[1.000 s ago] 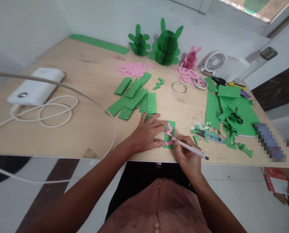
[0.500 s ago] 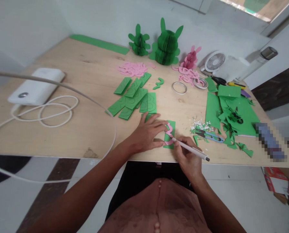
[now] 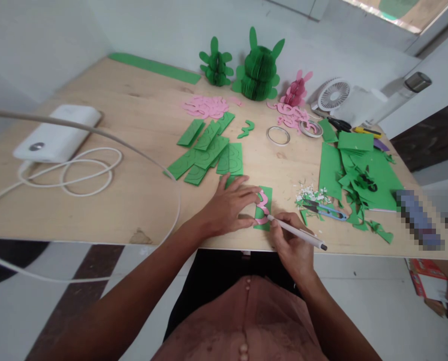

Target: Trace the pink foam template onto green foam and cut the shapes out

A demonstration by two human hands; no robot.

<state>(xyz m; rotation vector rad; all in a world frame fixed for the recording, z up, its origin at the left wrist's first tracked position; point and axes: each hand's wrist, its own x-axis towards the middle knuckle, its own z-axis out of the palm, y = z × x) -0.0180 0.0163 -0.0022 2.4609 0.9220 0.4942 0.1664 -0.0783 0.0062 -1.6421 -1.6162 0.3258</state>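
A small green paper strip (image 3: 268, 200) lies near the table's front edge, and a curvy pink paper cutout (image 3: 262, 200) rests on it. My left hand (image 3: 229, 205) is spread flat from the left, its fingertips pressing on the cutout and the strip's left edge. Pinched in my right hand (image 3: 293, 248) is a white pen (image 3: 297, 232) with a dark end. Its tip meets the right side of the cutout. Beyond my left hand, several green strips (image 3: 211, 153) with drawn curves overlap in a pile. A curvy green cutout (image 3: 247, 129) lies apart from them.
Blue-handled thread snips (image 3: 327, 209) lie by paper scraps on the right, near green sheets (image 3: 329, 170). Pink cutouts (image 3: 205, 107), tape rolls (image 3: 277, 136), folded paper rabbits (image 3: 259, 72) and a fan (image 3: 333, 95) stand farther back. A cable (image 3: 134, 143) crosses left, beside a white power bank (image 3: 58, 133).
The pen has shifted very slightly at its back end, with its tip still by the cutout's right side. My left hand stays in place.
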